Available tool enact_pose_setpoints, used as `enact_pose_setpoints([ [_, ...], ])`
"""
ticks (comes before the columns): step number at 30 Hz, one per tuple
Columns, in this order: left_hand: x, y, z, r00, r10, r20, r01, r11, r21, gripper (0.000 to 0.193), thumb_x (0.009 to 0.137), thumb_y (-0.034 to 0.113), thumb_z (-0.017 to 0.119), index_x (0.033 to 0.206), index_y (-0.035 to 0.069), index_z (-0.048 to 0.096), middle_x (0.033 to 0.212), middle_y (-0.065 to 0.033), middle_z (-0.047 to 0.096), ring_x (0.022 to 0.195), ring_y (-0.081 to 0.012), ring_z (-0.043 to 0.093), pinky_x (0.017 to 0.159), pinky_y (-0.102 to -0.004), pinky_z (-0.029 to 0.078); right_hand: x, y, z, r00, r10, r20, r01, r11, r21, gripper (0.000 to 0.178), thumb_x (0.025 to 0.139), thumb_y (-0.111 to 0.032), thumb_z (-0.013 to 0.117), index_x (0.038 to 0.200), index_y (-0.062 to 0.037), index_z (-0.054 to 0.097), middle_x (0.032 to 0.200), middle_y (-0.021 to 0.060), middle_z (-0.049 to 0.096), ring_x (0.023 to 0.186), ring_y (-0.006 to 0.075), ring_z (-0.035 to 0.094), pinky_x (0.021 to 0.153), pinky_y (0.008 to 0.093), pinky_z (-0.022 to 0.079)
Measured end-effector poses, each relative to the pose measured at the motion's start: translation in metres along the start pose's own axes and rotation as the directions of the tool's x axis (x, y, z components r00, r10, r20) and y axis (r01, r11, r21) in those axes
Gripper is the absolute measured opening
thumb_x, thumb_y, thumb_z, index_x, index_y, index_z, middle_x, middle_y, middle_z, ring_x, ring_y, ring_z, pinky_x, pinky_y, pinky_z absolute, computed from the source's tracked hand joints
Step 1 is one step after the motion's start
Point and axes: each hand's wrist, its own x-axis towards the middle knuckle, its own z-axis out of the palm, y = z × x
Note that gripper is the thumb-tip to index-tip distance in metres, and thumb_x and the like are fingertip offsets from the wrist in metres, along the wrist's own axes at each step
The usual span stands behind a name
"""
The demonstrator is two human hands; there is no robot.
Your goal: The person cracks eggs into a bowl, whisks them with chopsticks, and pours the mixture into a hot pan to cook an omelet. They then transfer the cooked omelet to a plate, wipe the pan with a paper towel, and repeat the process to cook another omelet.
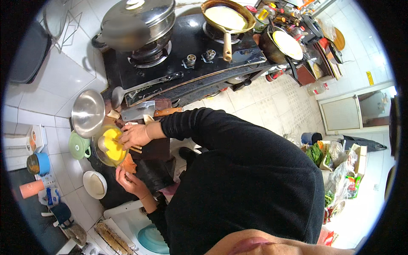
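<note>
A see-through bowl [97, 158] holds bright yellow liquid [114, 149], which looks like beaten egg. A round ladle head [103, 143] rests inside it at the left. Over the bowl, my right hand [137, 135] is closed around wooden chopsticks [136, 149], their tips in the yellow liquid. My left hand [129, 182] pinches the near rim of the bowl. Beside that hand lies an orange, flat piece [128, 164] that I cannot make out. A cleaver [139, 111] with a wooden handle lies just beyond my right hand.
Around the bowl stand a steel basin [88, 113], a green lidded pot [79, 145] and a white bowl [94, 185]. A long-handled ladle [146, 86] lies along the black stove [178, 46]. The stove carries a lidded steel pot [163, 21] and a frying pan [227, 19] with a pale pancake.
</note>
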Motion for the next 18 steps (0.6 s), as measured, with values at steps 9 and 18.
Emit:
enact_pose_setpoints([
  [9,-0.033,-0.012,0.009,0.989,-0.146,0.005,0.145,0.989,0.014,0.019,0.090,0.002,0.054,0.108,-0.006,0.054,0.118,-0.0180,0.056,0.106,-0.0300,0.057,0.088,-0.0376,0.049,-0.050,-0.022,-0.041,0.979,0.141,-0.149,-0.132,0.989,0.074,0.051,0.076,-0.011,0.059,0.126,-0.0217,0.055,0.128,0.0060,0.053,0.119,0.0234,0.051,0.098,0.0395,0.035],
  [18,-0.052,0.007,0.016,0.946,-0.317,-0.065,0.320,0.946,0.057,0.038,0.091,0.012,0.060,0.126,0.000,0.050,0.129,-0.0167,0.051,0.112,-0.0281,0.056,0.095,-0.0377,0.049,-0.225,-0.036,-0.143,0.891,0.379,-0.250,-0.322,0.916,0.240,0.046,0.073,-0.011,0.064,0.118,-0.0167,0.059,0.123,0.0037,0.057,0.113,0.0226,0.054,0.088,0.0388,0.040],
])
